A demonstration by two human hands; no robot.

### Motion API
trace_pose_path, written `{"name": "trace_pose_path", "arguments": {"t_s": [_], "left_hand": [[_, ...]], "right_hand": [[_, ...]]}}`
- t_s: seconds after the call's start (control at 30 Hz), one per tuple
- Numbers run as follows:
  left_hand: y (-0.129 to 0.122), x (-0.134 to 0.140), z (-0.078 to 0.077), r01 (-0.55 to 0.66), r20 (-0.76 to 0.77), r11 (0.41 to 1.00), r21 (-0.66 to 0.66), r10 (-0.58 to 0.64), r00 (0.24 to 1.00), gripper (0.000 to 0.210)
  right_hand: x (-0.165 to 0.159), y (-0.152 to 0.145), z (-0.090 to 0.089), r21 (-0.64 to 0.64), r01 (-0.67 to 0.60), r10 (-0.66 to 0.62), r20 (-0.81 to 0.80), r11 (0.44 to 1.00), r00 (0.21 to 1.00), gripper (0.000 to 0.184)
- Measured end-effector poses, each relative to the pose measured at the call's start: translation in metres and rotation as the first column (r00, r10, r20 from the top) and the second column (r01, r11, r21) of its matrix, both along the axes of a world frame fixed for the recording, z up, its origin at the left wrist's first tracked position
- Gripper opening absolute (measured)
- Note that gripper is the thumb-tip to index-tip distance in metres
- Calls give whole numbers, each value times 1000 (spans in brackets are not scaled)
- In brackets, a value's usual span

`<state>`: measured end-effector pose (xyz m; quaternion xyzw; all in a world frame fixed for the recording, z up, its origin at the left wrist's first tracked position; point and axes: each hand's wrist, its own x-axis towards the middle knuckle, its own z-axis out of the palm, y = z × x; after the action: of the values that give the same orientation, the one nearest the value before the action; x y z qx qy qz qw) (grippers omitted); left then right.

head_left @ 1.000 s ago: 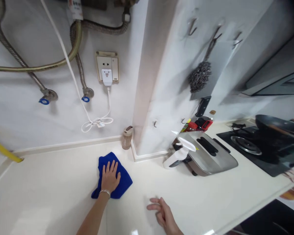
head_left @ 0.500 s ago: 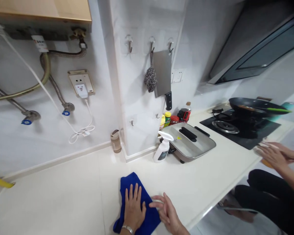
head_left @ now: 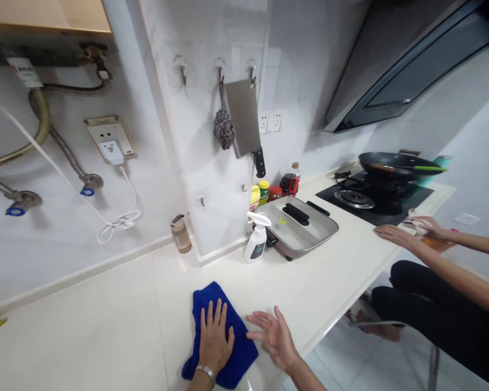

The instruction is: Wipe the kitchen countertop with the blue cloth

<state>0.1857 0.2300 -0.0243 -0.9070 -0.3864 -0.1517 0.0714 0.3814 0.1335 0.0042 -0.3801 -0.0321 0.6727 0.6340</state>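
A blue cloth (head_left: 240, 355) lies on the white countertop (head_left: 122, 326). My left hand (head_left: 215, 338), with a bracelet at the wrist, presses flat on it, fingers spread. Just right of the cloth, my right hand (head_left: 275, 336) is held with its fingers apart and nothing in it; its fingertips are close to the cloth's edge. Beyond the hands stands a white spray bottle (head_left: 256, 241), beside a lidded electric pan (head_left: 303, 231).
A cleaver (head_left: 244, 117) and a steel scrubber (head_left: 224, 129) hang from wall hooks. A brown cup (head_left: 181, 234) stands by the pillar. At right, a wok (head_left: 391, 163) sits on the black cooktop (head_left: 375, 203). A seated co-worker's hand (head_left: 395, 236) rests at the counter edge, near a cloth (head_left: 416, 221).
The view has swung to the right. My right hand has opened wider beside the blue cloth, while my left stays flat on it. The co-worker's hands have moved apart.
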Motion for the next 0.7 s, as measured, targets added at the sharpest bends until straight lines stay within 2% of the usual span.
{"name": "trace_pose_path", "arguments": {"t_s": [0.1,0.17,0.23,0.3,0.4,0.5,0.6,0.67,0.7], "left_hand": [[1,0,-2,-9,2,1000,-2,9,1000,62],[1,2,-4,-22,24,1000,-17,22,999,61],[0,10,-7,-29,54,999,-27,31,998,60],[-3,25,-12,-23,87,999,-41,27,996,60],[-14,57,-24,2,151,996,-93,12,988,60],[-23,88,-30,67,192,978,-196,-28,981,59],[-19,101,-19,190,166,925,-328,-141,976,56],[-7,97,-8,276,145,885,-373,-239,960,54],[1,91,-4,317,143,874,-368,-284,948,53]], "right_hand": [[2,0,-2,-18,102,-101,53,995,994,66],[2,0,-3,-40,190,-182,143,981,973,65],[0,0,-6,-47,268,-243,292,962,925,65],[-2,0,-10,-24,329,-278,480,944,832,65],[-7,-1,-17,77,337,-275,756,938,593,61],[-9,-2,-28,200,227,-255,934,953,249,45],[-7,-6,-38,339,121,-322,937,933,-138,38],[-4,-10,-40,389,30,-358,872,921,-334,42],[-3,-13,-39,380,-19,-355,843,925,-403,46]]}}
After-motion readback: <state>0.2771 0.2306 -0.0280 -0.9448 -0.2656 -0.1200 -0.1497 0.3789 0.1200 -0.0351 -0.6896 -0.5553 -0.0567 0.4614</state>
